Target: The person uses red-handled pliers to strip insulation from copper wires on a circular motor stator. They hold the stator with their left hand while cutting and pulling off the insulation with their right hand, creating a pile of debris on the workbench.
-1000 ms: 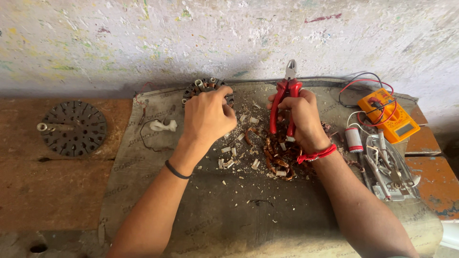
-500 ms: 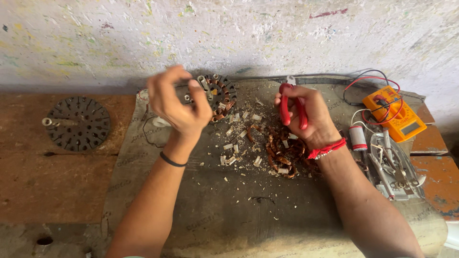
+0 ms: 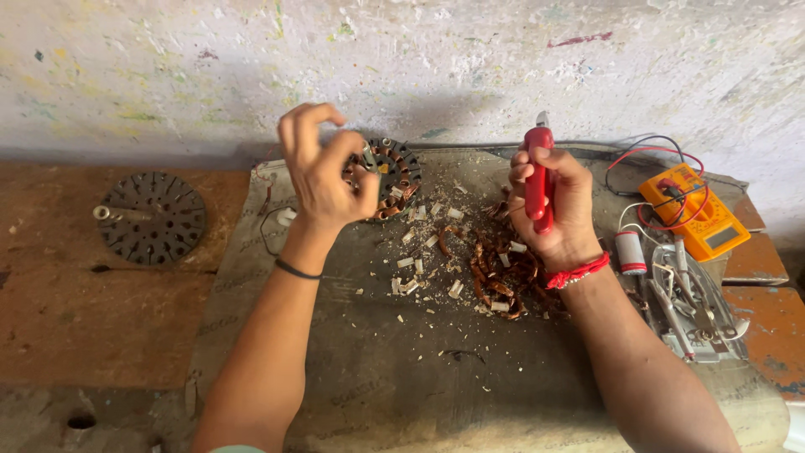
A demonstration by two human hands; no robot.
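The right hand (image 3: 549, 201) is wrapped tight around red-handled cutters (image 3: 538, 172), held upright. The left hand (image 3: 323, 172) is raised, fingers curled and pinched over nothing I can make out, in front of the round stator (image 3: 392, 174) lying on the worktop (image 3: 402, 369). Judging by the heap of cut copper windings (image 3: 499, 268) and pale slot scraps (image 3: 411, 268), stripping is well along; some copper remains in the stator. An orange multimeter (image 3: 692, 210) sits right, a slotted disc (image 3: 151, 218) left.
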